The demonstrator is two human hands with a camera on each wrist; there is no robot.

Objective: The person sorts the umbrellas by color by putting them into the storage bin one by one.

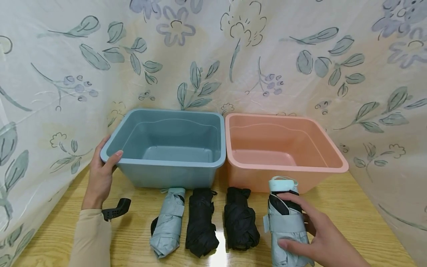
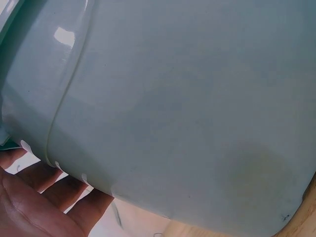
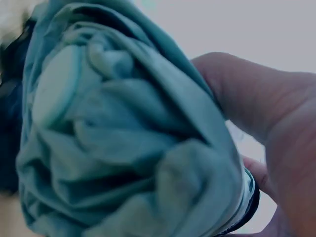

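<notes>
My left hand grips the left front corner of the blue bin, thumb over the rim; in the left wrist view its fingers lie against the bin's wall. My right hand holds a folded light blue umbrella with a mint handle, upper end near the pink bin's front. The right wrist view shows the umbrella's gathered cloth close up, with the right thumb along its side. Both bins look empty inside.
The pink bin stands right beside the blue one. In front of them lie another light blue umbrella and two black folded umbrellas on the wooden table. Flowered cloth hangs behind and at both sides.
</notes>
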